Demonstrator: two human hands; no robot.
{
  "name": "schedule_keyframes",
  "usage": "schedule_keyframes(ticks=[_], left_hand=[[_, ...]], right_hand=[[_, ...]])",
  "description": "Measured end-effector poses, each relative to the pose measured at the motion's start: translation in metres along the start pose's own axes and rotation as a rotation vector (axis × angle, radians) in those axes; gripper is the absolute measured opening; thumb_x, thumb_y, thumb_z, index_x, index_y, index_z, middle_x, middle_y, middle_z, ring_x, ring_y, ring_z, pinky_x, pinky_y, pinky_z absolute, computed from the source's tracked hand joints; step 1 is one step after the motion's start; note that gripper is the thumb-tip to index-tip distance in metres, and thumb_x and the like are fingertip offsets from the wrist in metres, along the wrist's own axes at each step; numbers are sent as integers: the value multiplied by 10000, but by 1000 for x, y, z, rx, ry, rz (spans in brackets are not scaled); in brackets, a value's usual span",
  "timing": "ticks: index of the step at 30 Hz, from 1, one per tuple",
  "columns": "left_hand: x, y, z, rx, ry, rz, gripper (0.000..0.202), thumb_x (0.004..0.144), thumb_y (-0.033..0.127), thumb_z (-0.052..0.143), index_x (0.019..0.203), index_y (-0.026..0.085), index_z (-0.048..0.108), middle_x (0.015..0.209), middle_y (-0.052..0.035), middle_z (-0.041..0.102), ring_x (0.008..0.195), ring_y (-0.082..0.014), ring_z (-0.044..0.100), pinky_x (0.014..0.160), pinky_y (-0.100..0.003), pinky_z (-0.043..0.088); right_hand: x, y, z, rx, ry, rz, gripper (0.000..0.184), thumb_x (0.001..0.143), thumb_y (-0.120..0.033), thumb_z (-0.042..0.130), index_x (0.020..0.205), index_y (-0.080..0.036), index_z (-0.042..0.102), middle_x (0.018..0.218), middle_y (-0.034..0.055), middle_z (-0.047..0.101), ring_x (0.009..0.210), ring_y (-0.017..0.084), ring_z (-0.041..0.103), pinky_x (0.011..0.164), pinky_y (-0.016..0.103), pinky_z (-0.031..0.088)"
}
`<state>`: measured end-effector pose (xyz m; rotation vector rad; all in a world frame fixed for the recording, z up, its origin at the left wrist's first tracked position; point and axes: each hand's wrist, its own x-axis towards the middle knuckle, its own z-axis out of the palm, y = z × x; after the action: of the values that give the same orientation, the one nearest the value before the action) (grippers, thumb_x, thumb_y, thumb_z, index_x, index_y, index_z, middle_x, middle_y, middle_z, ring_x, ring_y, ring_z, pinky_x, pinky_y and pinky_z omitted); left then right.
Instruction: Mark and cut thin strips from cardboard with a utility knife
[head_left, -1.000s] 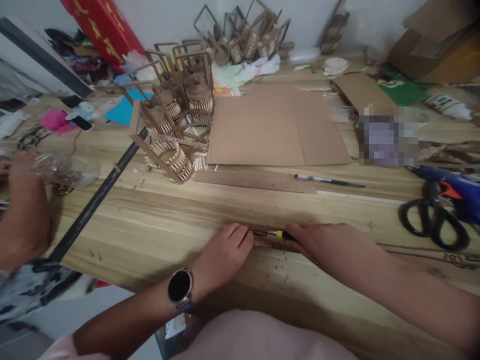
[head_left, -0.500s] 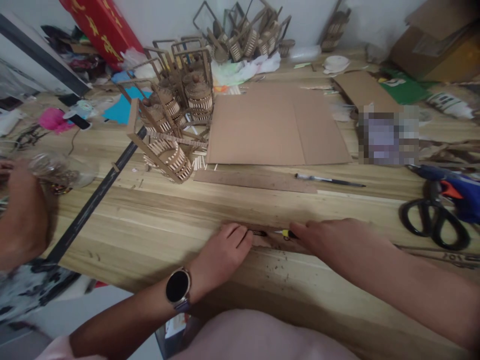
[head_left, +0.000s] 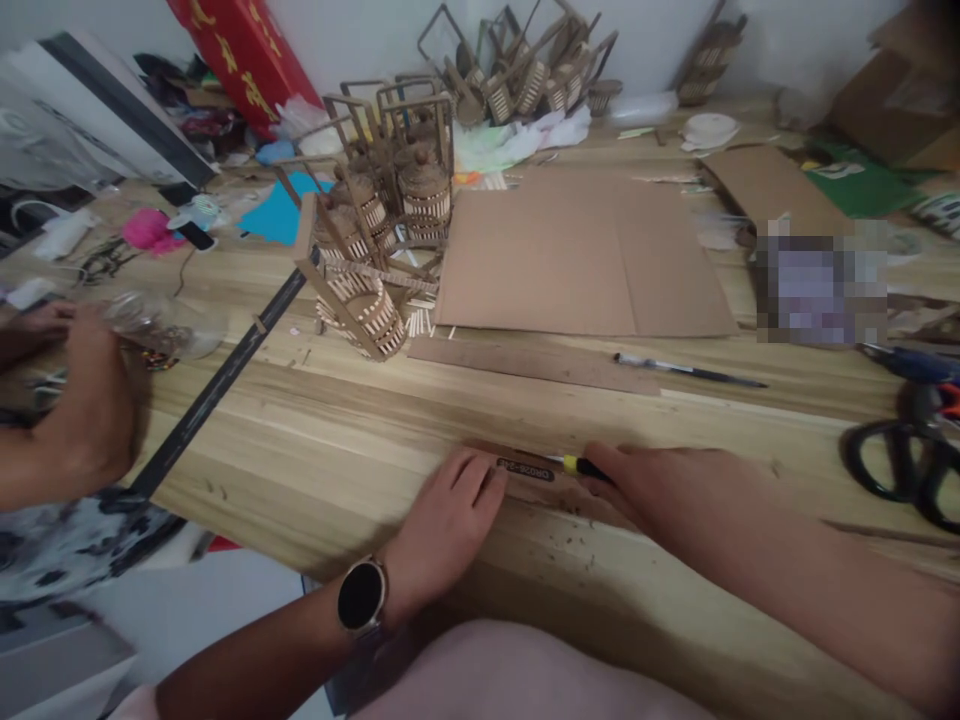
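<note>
My left hand (head_left: 450,512), with a black watch on its wrist, presses its fingertips down on the left end of a narrow brown cardboard strip (head_left: 525,469) with black print, lying near the table's front edge. My right hand (head_left: 660,488) grips a small knife with a yellow and black handle (head_left: 579,465). Its thin tip points left along the strip, a short way from my left fingers. Cardboard crumbs lie just below the strip.
Behind lie a long cardboard strip (head_left: 525,362), a thin pen-like tool (head_left: 690,372) and a big cardboard sheet (head_left: 577,250). Small stick-built lantern models (head_left: 375,260) stand left of it. Black scissors (head_left: 900,472) lie right. At left, another person's hand (head_left: 75,420) holds a clear bottle (head_left: 161,328) beside a black bar (head_left: 217,385).
My right hand has drawn the knife to the right, away from my left fingers, baring more of the printed strip. The view has swung a little to the left.
</note>
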<state>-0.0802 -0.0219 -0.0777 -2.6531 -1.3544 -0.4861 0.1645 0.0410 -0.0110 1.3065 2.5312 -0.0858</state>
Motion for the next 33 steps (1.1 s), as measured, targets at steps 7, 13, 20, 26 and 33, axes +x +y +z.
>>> schedule_keyframes(ticks=[7,13,20,26,33], left_hand=[[-3,-5,6,-31,61,18,307,1031,85,340,1147,82,624,1056,-116,698,995,-220,657,896,-359,596],[0,-6,1,-67,39,27,270,1037,101,368,1134,55,616,1032,-133,693,975,-222,660,882,-366,605],[0,-8,1,-87,41,40,311,1046,102,332,1147,59,622,1031,-131,705,985,-224,660,902,-373,607],[-2,-8,3,-73,23,54,301,1043,105,351,1149,40,625,1027,-146,710,1006,-240,667,959,-415,585],[-5,-8,3,-20,-53,76,312,1020,80,356,1209,36,601,1060,-156,707,1017,-246,677,881,-377,606]], right_hand=[[34,-36,-15,-48,-121,-82,181,926,-97,532,1017,-203,648,797,58,756,717,254,757,488,279,431],[40,-48,-23,-30,-159,-93,189,939,-94,524,1031,-191,658,844,80,770,761,277,769,521,303,502],[45,-53,-28,-25,-188,-92,220,939,-85,505,1047,-187,668,861,98,772,777,274,770,529,301,508],[44,-57,-41,-28,-261,-75,282,910,-27,477,1033,-188,675,897,106,780,823,266,772,539,282,493],[42,-56,-45,-9,-258,-60,321,857,29,512,1014,-186,691,872,104,780,810,268,773,542,270,500]])
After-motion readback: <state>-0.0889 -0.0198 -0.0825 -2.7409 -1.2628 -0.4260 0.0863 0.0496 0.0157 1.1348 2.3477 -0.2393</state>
